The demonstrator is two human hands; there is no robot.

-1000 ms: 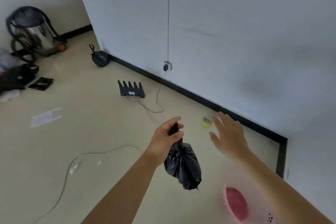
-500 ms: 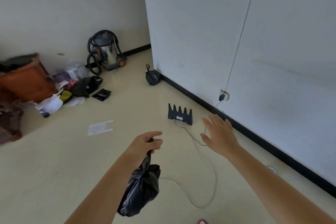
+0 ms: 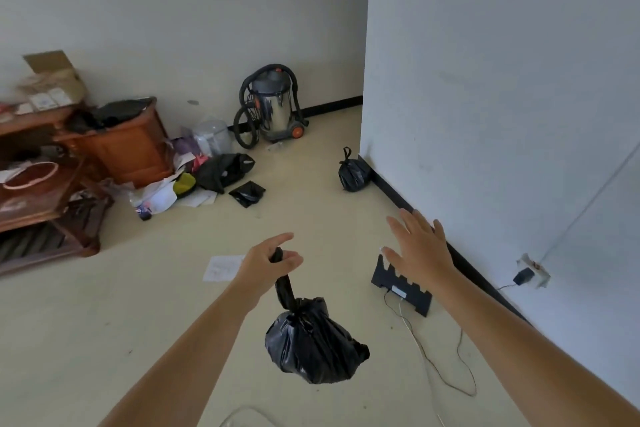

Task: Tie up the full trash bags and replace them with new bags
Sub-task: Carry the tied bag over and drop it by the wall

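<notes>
One tied bag in hand, one by the wall

One left hand [image 3: 268, 262] pinches the twisted neck of a knotted black plastic trash bag [image 3: 313, 343], which hangs clear of the cream floor [image 3: 104, 305]. At three o'clock from it, the right hand [image 3: 420, 246] hovers with fingers spread, holding nothing, above a black comb-shaped router [image 3: 401, 289]. Toward twelve o'clock a second tied black bag [image 3: 353, 172] sits against the white wall's corner [image 3: 450, 97], with a steel canister vacuum [image 3: 275, 107] beyond at eleven.
</notes>
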